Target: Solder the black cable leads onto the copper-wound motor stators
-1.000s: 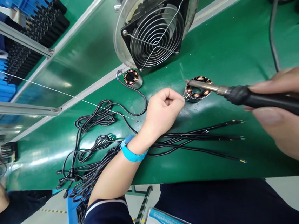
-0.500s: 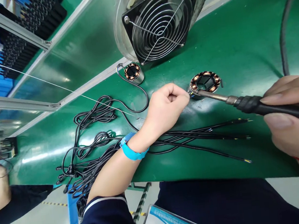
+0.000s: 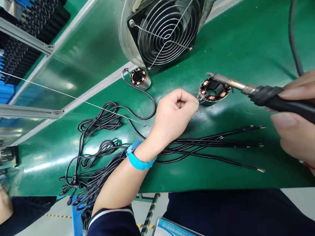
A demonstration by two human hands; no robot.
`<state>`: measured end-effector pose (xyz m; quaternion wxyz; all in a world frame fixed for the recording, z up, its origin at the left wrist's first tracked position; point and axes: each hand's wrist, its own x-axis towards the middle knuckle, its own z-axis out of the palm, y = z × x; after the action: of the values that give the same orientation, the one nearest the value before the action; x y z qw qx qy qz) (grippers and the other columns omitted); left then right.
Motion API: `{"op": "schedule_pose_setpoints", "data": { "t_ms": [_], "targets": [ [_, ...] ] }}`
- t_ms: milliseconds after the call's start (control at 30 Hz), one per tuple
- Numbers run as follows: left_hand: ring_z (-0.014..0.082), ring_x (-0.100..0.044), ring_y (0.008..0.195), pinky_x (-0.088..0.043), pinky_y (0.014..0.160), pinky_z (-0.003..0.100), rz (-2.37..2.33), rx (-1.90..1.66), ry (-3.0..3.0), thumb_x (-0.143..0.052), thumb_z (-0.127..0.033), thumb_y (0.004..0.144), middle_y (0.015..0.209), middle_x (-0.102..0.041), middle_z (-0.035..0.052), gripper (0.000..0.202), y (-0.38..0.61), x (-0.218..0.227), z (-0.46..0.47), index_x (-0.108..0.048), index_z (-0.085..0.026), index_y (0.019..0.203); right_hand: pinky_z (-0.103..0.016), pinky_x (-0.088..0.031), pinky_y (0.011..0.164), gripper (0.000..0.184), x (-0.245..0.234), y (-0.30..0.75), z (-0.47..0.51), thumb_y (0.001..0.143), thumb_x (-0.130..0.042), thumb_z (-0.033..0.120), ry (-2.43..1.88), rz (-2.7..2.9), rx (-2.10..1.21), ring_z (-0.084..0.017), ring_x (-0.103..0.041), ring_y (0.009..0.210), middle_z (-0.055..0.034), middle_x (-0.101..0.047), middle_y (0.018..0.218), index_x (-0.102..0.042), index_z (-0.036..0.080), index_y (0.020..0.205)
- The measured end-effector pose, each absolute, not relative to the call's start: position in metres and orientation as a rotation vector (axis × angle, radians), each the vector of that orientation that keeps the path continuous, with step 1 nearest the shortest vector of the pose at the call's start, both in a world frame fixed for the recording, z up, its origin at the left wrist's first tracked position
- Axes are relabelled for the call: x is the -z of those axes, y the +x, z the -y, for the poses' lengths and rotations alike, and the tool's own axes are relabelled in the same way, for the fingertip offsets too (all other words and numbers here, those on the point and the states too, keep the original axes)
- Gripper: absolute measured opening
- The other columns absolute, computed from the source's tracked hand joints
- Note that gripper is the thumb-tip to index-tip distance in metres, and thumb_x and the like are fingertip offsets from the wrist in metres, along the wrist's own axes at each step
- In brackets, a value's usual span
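My left hand (image 3: 173, 112) is closed in a pinch on thin coloured wires (image 3: 201, 99) at the left edge of a motor stator (image 3: 216, 98). This stator, a ring of copper windings, stands on the green bench. My right hand (image 3: 300, 130) grips the black handle of a soldering iron (image 3: 272, 94). The iron's metal tip is over the stator's far rim; whether it touches cannot be made out. A second stator (image 3: 145, 83), with a black cable attached, stands farther back to the left.
A fan with a wire guard (image 3: 166, 37) stands behind the stators. Coiled black cables (image 3: 102, 119) lie at left, and stripped cable ends (image 3: 243, 145) stretch across the front. A thick black cord (image 3: 293, 34) hangs at right. Another person's arm (image 3: 2, 203) is at far left.
The soldering iron's tip has lifted from the stator's near left side, by the wires, to over its far rim. My left hand stays nearly in place.
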<state>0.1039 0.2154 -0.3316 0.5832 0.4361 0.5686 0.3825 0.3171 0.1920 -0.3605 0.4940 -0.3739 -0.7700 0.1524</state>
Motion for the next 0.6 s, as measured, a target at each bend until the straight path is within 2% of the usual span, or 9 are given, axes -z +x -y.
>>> {"op": "schedule_pose_setpoints", "data": {
  "t_ms": [67,133,200,267,333,467,600],
  "targets": [
    [0.0019,-0.042,0.044,-0.033,0.045,0.014,-1.326,-0.895,1.015,-0.058,-0.004,0.073,0.049,-0.050,-0.0080,0.016,0.104,0.332,-0.215,-0.056,-0.016,0.062,-0.037,-0.051,0.065,0.034,0.364,0.316,-0.193,0.094,-0.064,0.032,-0.984,1.905,-0.302,-0.021,-0.065,0.079,-0.0047,-0.066,0.093,-0.060,0.033,0.129],
    [0.0019,-0.042,0.045,-0.034,0.045,0.014,-1.326,-0.896,1.016,-0.058,-0.004,0.072,0.049,-0.050,-0.0080,0.016,0.104,0.332,-0.215,-0.056,-0.016,0.062,-0.038,-0.056,0.076,0.041,0.361,0.313,-0.192,0.097,-0.062,0.032,-1.101,1.935,-0.289,-0.024,-0.070,0.097,-0.0070,-0.070,0.111,-0.056,0.030,0.138],
    [0.0021,-0.042,0.045,-0.034,0.045,0.014,-1.325,-0.899,1.015,-0.058,-0.004,0.072,0.049,-0.050,-0.0080,0.016,0.104,0.332,-0.216,-0.056,-0.016,0.062,-0.038,-0.057,0.083,0.047,0.354,0.310,-0.191,0.101,-0.056,0.037,-1.193,1.964,-0.331,-0.024,-0.068,0.108,-0.0065,-0.071,0.114,-0.048,0.028,0.147],
    [0.0023,-0.042,0.045,-0.033,0.045,0.015,-1.321,-0.897,1.018,-0.058,-0.005,0.072,0.049,-0.050,-0.0080,0.015,0.104,0.332,-0.216,-0.056,-0.016,0.062,-0.033,-0.057,0.083,0.047,0.342,0.307,-0.193,0.105,-0.049,0.042,-1.237,1.990,-0.366,-0.020,-0.068,0.110,-0.0038,-0.072,0.113,-0.045,0.028,0.150],
    [0.0025,-0.042,0.045,-0.033,0.045,0.015,-1.318,-0.897,1.021,-0.059,-0.006,0.072,0.049,-0.050,-0.0081,0.014,0.104,0.332,-0.215,-0.056,-0.016,0.062,-0.031,-0.056,0.079,0.044,0.331,0.304,-0.197,0.106,-0.045,0.045,-1.227,2.058,-0.383,-0.018,-0.068,0.106,-0.0020,-0.071,0.116,-0.047,0.030,0.147],
    [0.0027,-0.042,0.044,-0.033,0.045,0.016,-1.326,-0.894,1.019,-0.058,-0.006,0.072,0.049,-0.050,-0.0085,0.014,0.104,0.329,-0.215,-0.056,-0.016,0.062,-0.040,-0.056,0.075,0.045,0.321,0.295,-0.204,0.103,-0.043,0.051,-1.150,2.220,-0.413,-0.025,-0.069,0.095,-0.0059,-0.067,0.123,-0.050,0.027,0.140],
    [0.0025,-0.042,0.044,-0.033,0.044,0.016,-1.349,-0.863,1.003,-0.058,-0.007,0.072,0.049,-0.050,-0.0091,0.015,0.105,0.326,-0.215,-0.054,-0.016,0.062,-0.045,-0.055,0.090,0.047,0.332,0.282,-0.204,0.099,-0.051,0.037,-1.154,2.112,-0.458,-0.028,-0.065,0.111,-0.0061,-0.064,0.126,-0.043,0.027,0.143]
  ]
}}
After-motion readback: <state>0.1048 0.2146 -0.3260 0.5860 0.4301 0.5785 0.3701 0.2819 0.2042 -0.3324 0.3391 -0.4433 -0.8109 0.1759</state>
